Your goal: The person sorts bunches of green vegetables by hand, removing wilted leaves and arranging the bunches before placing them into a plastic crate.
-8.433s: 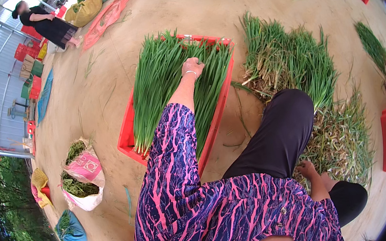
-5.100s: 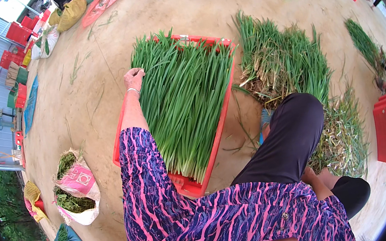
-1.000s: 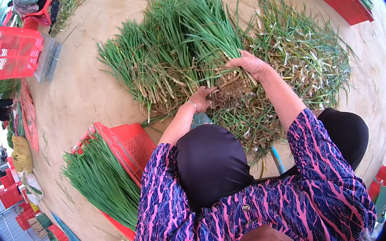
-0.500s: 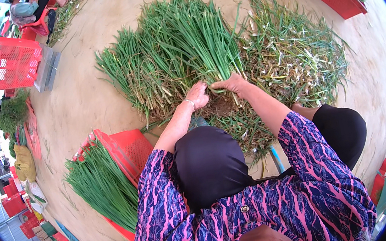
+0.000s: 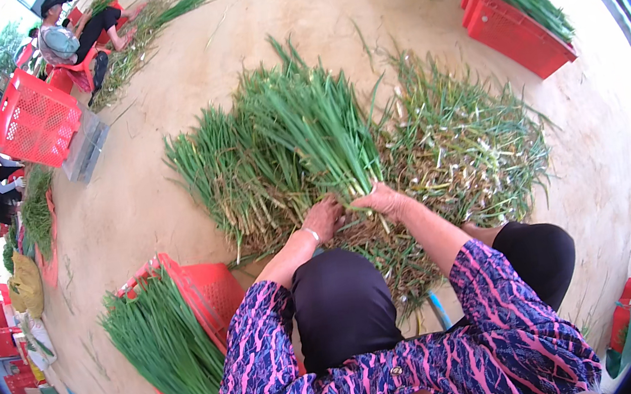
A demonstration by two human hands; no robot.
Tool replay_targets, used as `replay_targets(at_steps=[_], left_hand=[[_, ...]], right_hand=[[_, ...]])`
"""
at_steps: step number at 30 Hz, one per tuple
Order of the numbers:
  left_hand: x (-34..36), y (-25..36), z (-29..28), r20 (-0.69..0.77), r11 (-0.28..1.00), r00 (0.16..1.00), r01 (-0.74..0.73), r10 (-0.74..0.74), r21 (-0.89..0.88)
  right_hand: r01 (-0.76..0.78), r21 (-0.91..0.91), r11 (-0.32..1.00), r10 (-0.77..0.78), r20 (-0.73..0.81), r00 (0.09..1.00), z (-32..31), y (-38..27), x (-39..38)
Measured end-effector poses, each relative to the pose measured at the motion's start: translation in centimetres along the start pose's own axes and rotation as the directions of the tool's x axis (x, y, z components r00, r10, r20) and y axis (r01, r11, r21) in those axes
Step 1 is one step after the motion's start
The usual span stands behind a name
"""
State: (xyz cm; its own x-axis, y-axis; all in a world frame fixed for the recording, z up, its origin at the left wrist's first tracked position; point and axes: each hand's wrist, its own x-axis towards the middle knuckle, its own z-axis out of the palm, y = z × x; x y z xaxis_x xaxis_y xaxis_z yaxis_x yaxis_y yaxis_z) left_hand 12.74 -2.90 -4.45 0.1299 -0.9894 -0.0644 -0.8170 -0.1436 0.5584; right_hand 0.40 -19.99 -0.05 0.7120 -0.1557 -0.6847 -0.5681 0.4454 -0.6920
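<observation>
A thick bunch of green onions [image 5: 327,129] lies with its leaves pointing away from me and its pale stem ends toward me. My right hand [image 5: 385,200] is closed round the lower stems at the bunch's right side, thumb pointing left. Just left of it, my left hand [image 5: 324,218] is curled at the root ends; its fingertips are partly hidden, and what they pinch is too small to tell. More untrimmed green onions [image 5: 223,181] with brown roots spread out on the left. To the right is a heap of stripped leaves and trimmings [image 5: 468,155].
By my left knee a tilted red crate [image 5: 213,292] holds neat green onions [image 5: 163,338]. Another filled red crate [image 5: 517,38] stands at the far right. An upended red crate [image 5: 38,121] is at the far left, near a seated person [image 5: 68,42]. Others sit farther off.
The view has tilted upward, so everything sits lower in the picture and more of the far floor shows. My hands stay close together at the stem ends; the right still grips the bunch.
</observation>
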Motion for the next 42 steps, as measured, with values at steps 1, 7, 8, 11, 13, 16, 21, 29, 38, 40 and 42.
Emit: replay_targets(at_steps=[1,7,8,11,13,16,21,29,38,40,42], left_hand=[[-0.5,-0.2,0.2,0.101,0.993,0.993,0.048,-0.059,0.104],[0.7,-1.1,0.9,0.298,0.632,0.840,0.539,-0.454,-0.556],[0.5,-1.3,1.6,0.299,0.401,0.809,0.527,-0.506,-0.749],[0.9,-0.4,2.3,0.395,-0.146,0.753,0.377,-0.527,-0.915],[1.3,-0.3,2.4,0.402,-0.162,0.762,0.374,-0.507,-0.913],[0.7,-2.7,5.0,0.351,-0.175,0.789,0.305,-0.505,-0.936],[0.6,-4.6,9.1,0.270,-0.239,0.896,0.193,-0.351,-0.952],[-3.9,-4.3,5.7,0.055,0.364,0.964,0.152,-0.262,-0.919],[-1.6,0.9,1.0,0.341,-0.529,0.862,0.103,-0.375,-0.842],[-0.8,-4.2,5.8,0.229,-0.643,0.931,-0.006,-0.283,-0.766],[-0.6,-6.4,6.4,0.104,-0.630,0.988,0.011,-0.111,-0.777]], right_hand=[[0.025,-0.014,1.000,-0.025,-0.012,1.000,0.3,0.9,0.4],[-0.046,0.222,0.974,0.035,0.052,0.998,1.8,0.3,0.1],[-0.063,0.171,0.983,0.062,0.010,0.998,2.5,0.2,-0.3],[-0.207,0.196,0.959,0.227,-0.084,0.970,2.9,1.3,0.2],[-0.208,0.166,0.964,0.227,-0.102,0.969,2.2,2.5,0.9],[-0.323,0.118,0.939,0.322,0.024,0.946,1.2,1.8,1.0],[-0.252,0.071,0.965,0.254,-0.029,0.967,1.7,1.6,-0.2],[-0.095,-0.019,0.995,0.095,-0.003,0.995,2.9,0.0,-3.2],[0.035,0.125,0.992,-0.056,0.171,0.984,3.5,-9.7,-12.3],[0.024,0.155,0.988,-0.061,0.235,0.970,3.1,-9.4,-11.6],[-0.078,0.273,0.959,0.000,0.275,0.961,2.4,-7.1,-9.3]])
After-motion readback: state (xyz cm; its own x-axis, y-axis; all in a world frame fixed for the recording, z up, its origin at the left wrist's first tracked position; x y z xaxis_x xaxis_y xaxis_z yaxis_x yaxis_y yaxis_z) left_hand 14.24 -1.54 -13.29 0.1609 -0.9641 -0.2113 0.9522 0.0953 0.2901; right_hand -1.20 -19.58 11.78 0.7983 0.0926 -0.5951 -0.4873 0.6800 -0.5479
